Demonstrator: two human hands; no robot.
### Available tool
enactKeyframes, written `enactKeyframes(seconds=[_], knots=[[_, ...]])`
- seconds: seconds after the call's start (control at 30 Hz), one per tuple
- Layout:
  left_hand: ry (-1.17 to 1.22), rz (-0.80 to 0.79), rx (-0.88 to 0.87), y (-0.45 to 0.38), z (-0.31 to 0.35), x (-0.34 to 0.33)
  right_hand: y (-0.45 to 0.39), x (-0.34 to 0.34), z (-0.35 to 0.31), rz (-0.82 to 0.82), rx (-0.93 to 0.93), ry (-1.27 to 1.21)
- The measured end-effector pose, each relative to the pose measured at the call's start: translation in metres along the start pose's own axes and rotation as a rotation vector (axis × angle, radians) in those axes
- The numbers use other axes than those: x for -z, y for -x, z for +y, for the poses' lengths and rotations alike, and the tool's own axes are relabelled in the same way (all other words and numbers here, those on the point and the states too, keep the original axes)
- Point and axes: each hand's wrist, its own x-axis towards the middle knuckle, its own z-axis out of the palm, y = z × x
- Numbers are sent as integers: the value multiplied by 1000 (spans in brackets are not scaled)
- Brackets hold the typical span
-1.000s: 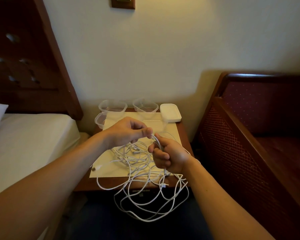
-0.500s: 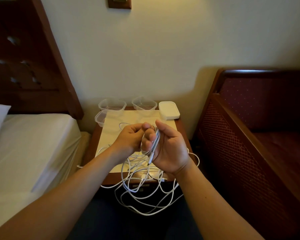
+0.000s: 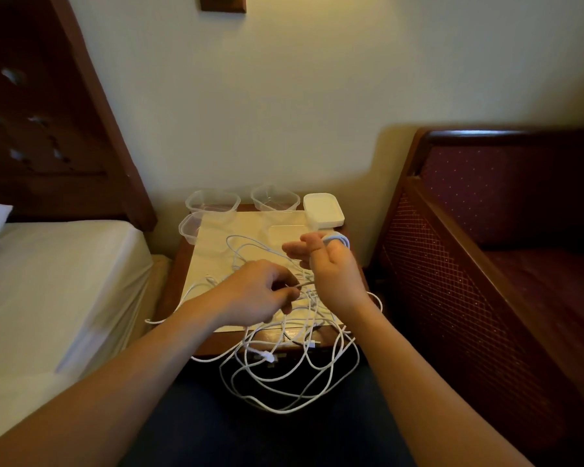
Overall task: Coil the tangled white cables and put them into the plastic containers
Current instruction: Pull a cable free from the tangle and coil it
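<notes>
Nearest, loose cable [image 3: 284,382] loops spill off the worktop [image 3: 169,298] edge toward the lap, thin, white, round, badly tangled, likely slack waiting to be wound. Left hand [image 3: 257,291] pinches a strand with curled fingers [image 3: 289,293], probably to feed it taut. Right hand [image 3: 334,271] stands upright, thumb out, fingers partly straight, acting as a spool: a small coil [image 3: 339,239] wraps around them. More cable lies on pale paper [image 3: 216,251] on dark wood. Far edge: three clear, thin-walled plastic tubs [image 3: 213,202], rounded-square, apparently empty, within reach for the coils. White lid [image 3: 322,210] beside them, opaque, smooth.
</notes>
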Motion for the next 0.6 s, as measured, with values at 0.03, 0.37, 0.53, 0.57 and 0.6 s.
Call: enactKeyframes(seconds=[0.03, 0.37, 0.53, 0.57, 0.6], knots=[[-123, 30, -25, -1, 1, 6, 0, 1, 4, -3, -1, 118], [-494, 186, -436, 0, -23, 30, 16, -2, 18, -408, -356, 200], [-384, 358, -541, -3, -33, 23, 15, -8, 17, -586, -520, -234], [-324, 383, -534, -3, -33, 22, 15, -8, 16, -630, -557, -352], [-249, 399, -513, -3, -32, 20, 14, -7, 16, -685, -579, -473]])
